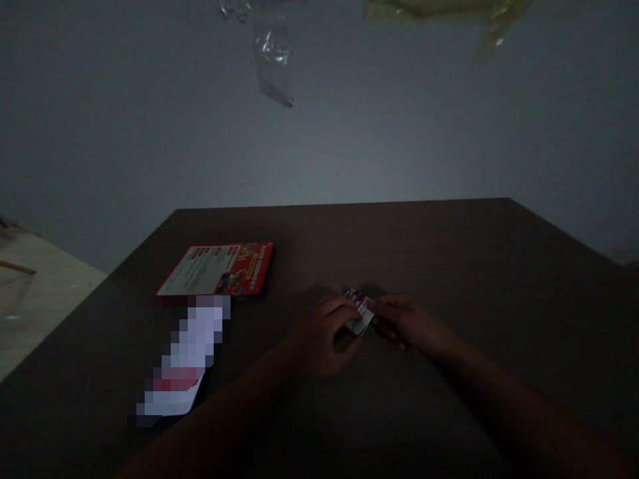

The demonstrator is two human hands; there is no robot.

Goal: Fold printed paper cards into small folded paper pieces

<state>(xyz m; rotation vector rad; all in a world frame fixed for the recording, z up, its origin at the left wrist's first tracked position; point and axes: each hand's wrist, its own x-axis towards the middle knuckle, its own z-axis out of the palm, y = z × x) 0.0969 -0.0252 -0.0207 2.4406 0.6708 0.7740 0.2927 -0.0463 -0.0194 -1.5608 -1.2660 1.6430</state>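
Two forearms angle in, left hand [322, 336] curled, fingers and thumb gripping a small printed card stack [360, 324] mid-table [399, 246], card count unclear, right hand [407, 319] half-closed, thumb at its right edge; one flat red-and-white box [202, 269], one lit pixelated device [192, 356] at left.

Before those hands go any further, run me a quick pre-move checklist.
1. Left hand on the printed card: ok, its fingers lie over it.
2. Right hand on the card: ok, at its right edge.
3. Single card or several layers: cannot tell, the fingers cover much of it.
4. Red printed box away from both hands: ok, beyond and to the left of them on the table.
5. Phone clear of the left forearm: cannot tell, they nearly meet in this view.
6. Lighting for reading small print: not ok, the scene is dim.
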